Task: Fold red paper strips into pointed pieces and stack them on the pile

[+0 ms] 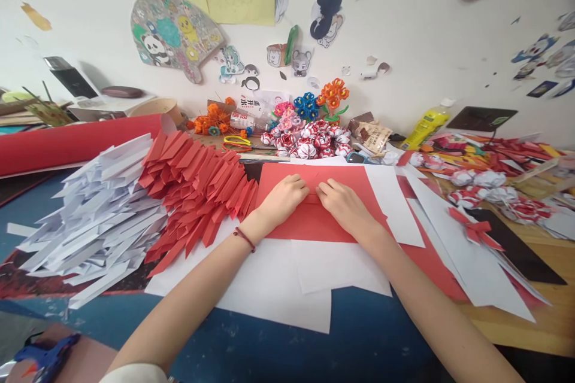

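Centre frame: left hand [284, 198] and right hand [342, 200] pinch red paper [311, 199], fingers closed; I'd call it light, crease-prone, best held by edges.

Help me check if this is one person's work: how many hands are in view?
2: the left hand and, beside it, the right hand, both over the red sheet. No other hand shows or seems hidden.

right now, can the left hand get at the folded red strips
Probably yes: the folded red strips lie close beside the left hand, with nothing visible standing between, though that hand would likely have to leave the red paper first.
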Demonstrator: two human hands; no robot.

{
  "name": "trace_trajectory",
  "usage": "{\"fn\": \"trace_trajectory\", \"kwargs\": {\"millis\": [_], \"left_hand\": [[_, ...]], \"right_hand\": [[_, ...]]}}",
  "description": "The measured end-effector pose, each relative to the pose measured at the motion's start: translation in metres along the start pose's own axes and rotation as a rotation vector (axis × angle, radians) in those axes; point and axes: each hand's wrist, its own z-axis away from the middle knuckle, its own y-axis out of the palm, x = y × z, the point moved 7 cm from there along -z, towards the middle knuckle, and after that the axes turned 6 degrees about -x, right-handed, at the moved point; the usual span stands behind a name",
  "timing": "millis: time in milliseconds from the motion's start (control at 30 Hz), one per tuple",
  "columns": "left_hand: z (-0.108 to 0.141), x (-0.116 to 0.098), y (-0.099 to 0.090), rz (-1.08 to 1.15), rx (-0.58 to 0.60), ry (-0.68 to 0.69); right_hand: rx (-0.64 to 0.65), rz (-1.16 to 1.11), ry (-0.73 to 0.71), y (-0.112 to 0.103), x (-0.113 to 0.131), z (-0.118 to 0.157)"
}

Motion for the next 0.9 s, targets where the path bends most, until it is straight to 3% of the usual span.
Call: {"fn": "trace_trajectory", "kwargs": {"millis": [567,900], "left_hand": [[0.0037,0.0027,-0.0007,0.038,0.018,-0.041],[0.0019,0.0011,-0.0020,0.041,0.028,-0.052]], "right_hand": [[0.027,-0.076,0.057,-0.0038,-0.0026,0.0019],[-0.035,-0.075,0.085,-0.0051,-0.0065,0.0048]]}}
